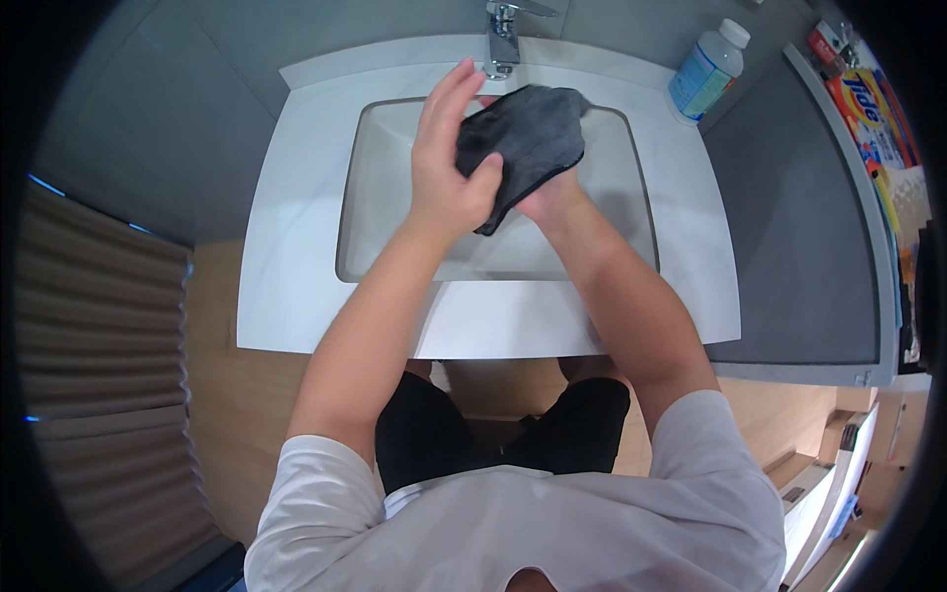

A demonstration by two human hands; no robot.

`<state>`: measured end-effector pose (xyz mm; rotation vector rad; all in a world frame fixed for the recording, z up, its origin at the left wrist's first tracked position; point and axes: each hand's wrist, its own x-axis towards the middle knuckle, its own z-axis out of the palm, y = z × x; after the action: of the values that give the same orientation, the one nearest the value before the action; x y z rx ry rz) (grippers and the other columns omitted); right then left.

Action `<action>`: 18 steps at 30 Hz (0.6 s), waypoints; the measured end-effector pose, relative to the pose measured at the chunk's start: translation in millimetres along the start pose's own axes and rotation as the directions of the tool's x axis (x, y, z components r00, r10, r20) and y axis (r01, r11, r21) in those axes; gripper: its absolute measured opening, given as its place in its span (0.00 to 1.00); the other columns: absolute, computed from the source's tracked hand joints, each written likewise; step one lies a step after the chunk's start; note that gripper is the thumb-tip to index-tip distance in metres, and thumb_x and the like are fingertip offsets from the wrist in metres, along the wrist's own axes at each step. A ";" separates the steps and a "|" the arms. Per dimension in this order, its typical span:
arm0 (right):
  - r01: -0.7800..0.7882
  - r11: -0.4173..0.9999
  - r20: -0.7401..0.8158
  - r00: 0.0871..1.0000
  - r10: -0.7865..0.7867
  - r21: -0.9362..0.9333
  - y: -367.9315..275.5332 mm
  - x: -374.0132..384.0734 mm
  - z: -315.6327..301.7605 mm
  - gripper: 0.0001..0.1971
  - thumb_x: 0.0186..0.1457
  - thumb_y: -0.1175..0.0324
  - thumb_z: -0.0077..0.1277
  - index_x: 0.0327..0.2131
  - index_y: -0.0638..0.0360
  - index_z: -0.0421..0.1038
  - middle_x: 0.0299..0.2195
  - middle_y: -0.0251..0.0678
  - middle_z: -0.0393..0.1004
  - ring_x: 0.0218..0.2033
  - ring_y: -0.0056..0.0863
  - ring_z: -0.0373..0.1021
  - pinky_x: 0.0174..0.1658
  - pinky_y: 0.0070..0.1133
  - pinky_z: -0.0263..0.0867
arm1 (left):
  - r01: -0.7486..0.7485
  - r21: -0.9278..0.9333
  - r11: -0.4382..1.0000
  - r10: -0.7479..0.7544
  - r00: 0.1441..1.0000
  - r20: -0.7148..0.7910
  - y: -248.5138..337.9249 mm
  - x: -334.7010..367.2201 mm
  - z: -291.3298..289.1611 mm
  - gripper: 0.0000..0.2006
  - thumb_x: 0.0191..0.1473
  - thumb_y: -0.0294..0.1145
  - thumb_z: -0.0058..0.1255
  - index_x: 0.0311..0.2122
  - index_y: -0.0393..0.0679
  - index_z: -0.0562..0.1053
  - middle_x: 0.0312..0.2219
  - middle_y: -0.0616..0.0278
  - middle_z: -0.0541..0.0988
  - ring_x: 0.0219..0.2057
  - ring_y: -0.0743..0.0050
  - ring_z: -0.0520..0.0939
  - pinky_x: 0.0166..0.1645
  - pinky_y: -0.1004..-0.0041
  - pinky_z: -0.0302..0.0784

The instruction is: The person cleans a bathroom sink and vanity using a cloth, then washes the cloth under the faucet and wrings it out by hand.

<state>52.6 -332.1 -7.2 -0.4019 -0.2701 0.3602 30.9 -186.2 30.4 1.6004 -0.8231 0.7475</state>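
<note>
A dark grey cloth (528, 133) with black edging is spread over the sink, in both my hands. My left hand (454, 163) is at the cloth's left edge, its thumb pressed on the top face and its fingers stretched up toward the faucet. From below, my right hand (552, 194) supports the cloth; most of its fingers are hidden under the fabric. Beneath them lies the white rectangular sink basin (380, 222). Behind the cloth stands a chrome faucet (503, 44).
A white countertop (286, 252) surrounds the basin. At its back right corner stands a bottle (708, 71) with a white cap and blue-green label. Farther right, a grey cabinet (799, 217) borders packages, including an orange one (868, 113). A pleated curtain (99, 326) hangs at left.
</note>
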 end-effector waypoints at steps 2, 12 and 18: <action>0.051 0.999 -0.004 0.999 -0.051 0.009 1.3 1.5 10.9 0.33 0.64 0.36 0.37 0.53 0.56 0.68 0.54 0.46 0.71 0.57 0.43 0.67 0.60 0.41 0.65 | 0.294 -0.723 0.625 -0.360 0.931 0.067 13.0 -6.9 3.6 0.33 0.51 0.29 0.50 0.64 0.34 0.61 0.65 0.46 0.61 0.66 0.49 0.64 0.68 0.58 0.60; -0.014 0.985 -0.450 0.891 -0.067 -0.175 -9.9 12.9 32.2 0.09 0.65 0.64 0.45 0.39 0.60 0.65 0.28 0.35 0.71 0.33 0.32 0.68 0.39 0.27 0.70 | 0.434 -0.901 -0.023 -0.637 0.688 0.347 -8.3 -36.0 49.4 0.12 0.70 0.31 0.39 0.52 0.39 0.68 0.46 0.69 0.74 0.45 0.86 0.75 0.51 0.81 0.71; 0.010 0.987 -0.267 0.962 -0.053 -0.162 -20.5 -3.0 24.8 0.21 0.67 0.54 0.39 0.49 0.64 0.66 0.39 0.40 0.75 0.46 0.42 0.71 0.52 0.35 0.69 | 0.499 -0.867 -0.004 -0.672 0.640 0.371 19.7 -14.0 46.2 0.13 0.65 0.26 0.40 0.52 0.34 0.69 0.51 0.55 0.76 0.53 0.68 0.77 0.59 0.73 0.72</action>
<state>47.7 -342.6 23.0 -0.5984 -0.0369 0.2488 8.6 -232.5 21.8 0.5648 -0.2056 -0.3267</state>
